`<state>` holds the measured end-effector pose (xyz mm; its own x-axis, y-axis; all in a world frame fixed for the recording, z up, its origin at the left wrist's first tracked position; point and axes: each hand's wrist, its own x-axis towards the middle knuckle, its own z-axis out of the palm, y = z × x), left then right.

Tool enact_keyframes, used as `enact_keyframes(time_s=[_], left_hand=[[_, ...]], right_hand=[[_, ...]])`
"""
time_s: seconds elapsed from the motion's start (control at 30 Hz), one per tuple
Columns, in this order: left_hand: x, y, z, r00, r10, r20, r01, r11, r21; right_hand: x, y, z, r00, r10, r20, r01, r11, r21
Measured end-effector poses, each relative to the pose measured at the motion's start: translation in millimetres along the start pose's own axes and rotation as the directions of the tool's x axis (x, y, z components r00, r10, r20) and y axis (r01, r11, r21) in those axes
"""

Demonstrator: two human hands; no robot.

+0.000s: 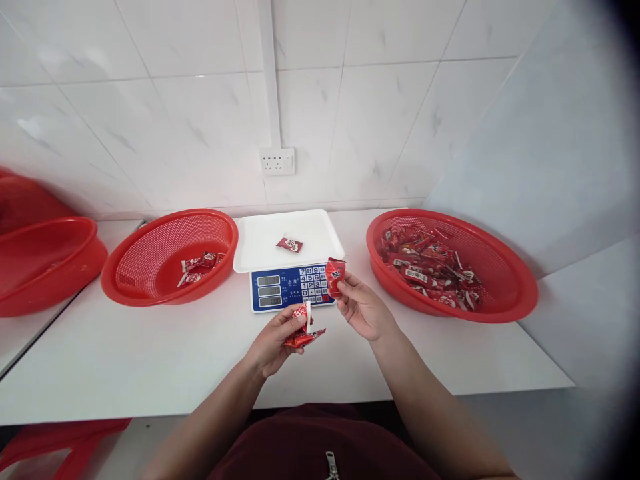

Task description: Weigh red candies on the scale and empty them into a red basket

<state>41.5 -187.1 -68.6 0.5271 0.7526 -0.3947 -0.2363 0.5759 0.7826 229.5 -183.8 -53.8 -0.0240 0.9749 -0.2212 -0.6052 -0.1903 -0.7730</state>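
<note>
My left hand is closed around a few small red wrapped snack packets, in front of the scale. Between the thumb and fingers of my right hand is one red snack packet, held up over the right end of the scale's keypad. The digital scale has a blue panel with three displays, too small to read. On its white tray lies a single red packet.
At the right, a red mesh basket holds many red packets. A second red basket on the left has several packets inside. More red baskets stand at the far left. Behind the white table rises a tiled wall with a socket.
</note>
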Motion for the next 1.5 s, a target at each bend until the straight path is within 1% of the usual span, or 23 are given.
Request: enact_keyframes(time_s=[0.07,0.1,0.13,0.2,0.27,0.33,0.4,0.47,0.53,0.6,0.7,0.77,0.83,0.93,1.0,1.07,1.13,1.17,1.23,1.3,1.33,1.4,1.5], left_hand=[[0.6,1.3,1.0,1.0,0.009,0.003,-0.009,1.0,0.007],[1.2,2.0,1.6,1.0,0.016,0.011,-0.016,1.0,0.009],[1.9,2.7,2.3,1.0,0.021,0.02,-0.021,1.0,0.009],[3.9,3.7,4.2,0.999,0.026,0.045,-0.027,1.0,0.011],[6.4,4.2,6.2,0.996,0.031,0.078,-0.032,0.999,0.013],[9.3,4.8,8.1,0.992,0.044,0.117,-0.047,0.999,0.02],[12.3,6.2,9.2,0.988,0.065,0.138,-0.071,0.996,0.046],[15.4,8.5,9.6,0.989,0.076,0.124,-0.089,0.991,0.103],[18.1,11.4,9.4,0.992,0.092,0.09,-0.106,0.98,0.168],[20.1,14.3,9.1,0.99,0.123,0.066,-0.135,0.966,0.22],[20.9,19.3,9.0,0.978,0.19,0.087,-0.208,0.928,0.308],[20.2,23.7,9.3,0.964,0.235,0.122,-0.265,0.878,0.399],[19.2,28.6,9.3,0.946,0.283,0.16,-0.324,0.803,0.501],[18.5,34.0,9.0,0.906,0.367,0.213,-0.413,0.652,0.636],[19.0,34.8,9.3,0.88,0.421,0.219,-0.447,0.58,0.681],[20.0,34.1,10.1,0.872,0.451,0.19,-0.448,0.579,0.681],[21.3,33.4,10.8,0.881,0.455,0.127,-0.423,0.641,0.64],[21.9,33.3,10.6,0.889,0.448,0.09,-0.406,0.684,0.606],[22.5,33.5,8.6,0.906,0.422,0.018,-0.369,0.77,0.52],[22.2,32.8,4.4,0.924,0.382,-0.029,-0.335,0.842,0.423],[21.7,31.6,2.0,0.935,0.354,-0.038,-0.315,0.873,0.372],[20.3,27.3,-2.8,0.959,0.282,-0.04,-0.262,0.928,0.264],[17.7,18.4,-7.3,0.985,0.173,-0.023,-0.168,0.977,0.134]], right_hand=[[-2.0,3.5,-0.1,0.996,-0.094,-0.012,0.092,0.991,-0.099],[-3.5,5.4,0.2,0.984,-0.175,-0.018,0.171,0.973,-0.153],[-5.3,7.3,0.9,0.96,-0.278,-0.017,0.268,0.939,-0.214],[-9.8,10.8,2.8,0.875,-0.483,0.028,0.46,0.811,-0.36],[-14.6,13.2,4.5,0.773,-0.616,0.154,0.604,0.639,-0.476],[-18.5,14.6,5.2,0.687,-0.662,0.298,0.701,0.497,-0.512],[-20.8,15.1,4.4,0.617,-0.682,0.394,0.765,0.402,-0.502],[-22.1,15.2,3.0,0.588,-0.684,0.432,0.786,0.358,-0.505],[-23.0,15.6,2.3,0.601,-0.674,0.43,0.777,0.369,-0.509],[-23.8,16.6,2.7,0.636,-0.669,0.384,0.751,0.424,-0.505],[-23.5,18.3,3.6,0.712,-0.655,0.253,0.671,0.528,-0.521],[-21.7,17.3,2.7,0.765,-0.615,0.19,0.596,0.566,-0.569],[-19.2,13.1,0.6,0.831,-0.529,0.171,0.505,0.59,-0.629],[-17.4,1.8,-1.9,0.944,-0.276,0.181,0.322,0.644,-0.694],[-18.6,-6.1,-1.3,0.973,-0.142,0.181,0.23,0.621,-0.75],[-21.0,-11.9,0.9,0.978,-0.11,0.179,0.21,0.553,-0.807],[-22.1,-14.8,3.0,0.975,-0.132,0.18,0.223,0.517,-0.827],[-21.4,-15.2,3.4,0.973,-0.149,0.174,0.227,0.528,-0.818],[-15.5,-14.7,2.4,0.968,-0.215,0.128,0.235,0.597,-0.767],[-2.2,-13.6,-1.0,0.95,-0.305,0.061,0.26,0.67,-0.695],[7.2,-13.1,-3.2,0.937,-0.349,0.031,0.277,0.682,-0.676],[30.1,-13.4,-6.9,0.908,-0.418,0.01,0.307,0.651,-0.694],[65.5,-17.3,-6.9,0.873,-0.487,0.021,0.325,0.549,-0.77]])
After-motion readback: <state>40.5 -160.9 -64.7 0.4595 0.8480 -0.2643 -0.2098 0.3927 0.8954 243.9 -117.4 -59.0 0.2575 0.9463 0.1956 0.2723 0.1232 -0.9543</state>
